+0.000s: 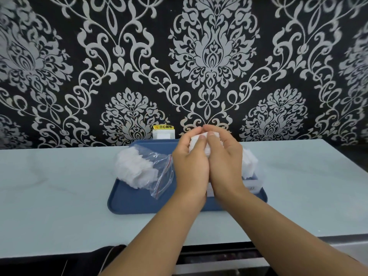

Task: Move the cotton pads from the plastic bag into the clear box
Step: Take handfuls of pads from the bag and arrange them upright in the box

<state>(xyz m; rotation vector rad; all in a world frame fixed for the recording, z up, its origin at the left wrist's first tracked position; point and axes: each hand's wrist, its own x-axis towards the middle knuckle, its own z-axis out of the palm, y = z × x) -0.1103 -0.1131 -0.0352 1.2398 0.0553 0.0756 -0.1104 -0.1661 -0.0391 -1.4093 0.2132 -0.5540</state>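
White cotton pads [199,145] were clasped between left hand [190,166] and right hand [224,166], fingers closed around them, above the tray's [139,202] middle. Plastic bag [143,170] lay left, clear box [253,183] right; loosened grip risked scattering pads.

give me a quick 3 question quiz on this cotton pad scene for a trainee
1. True or false: both hands hold one stack of cotton pads together.
2. The plastic bag lies on which side of the blue tray: A left, B right, C off the tray?
3. What is stuck to the wall behind the tray?

Key
1. True: the left hand and right hand press together around it.
2. A.
3. A white socket with a yellow label; the clear box sits on the tray's right.
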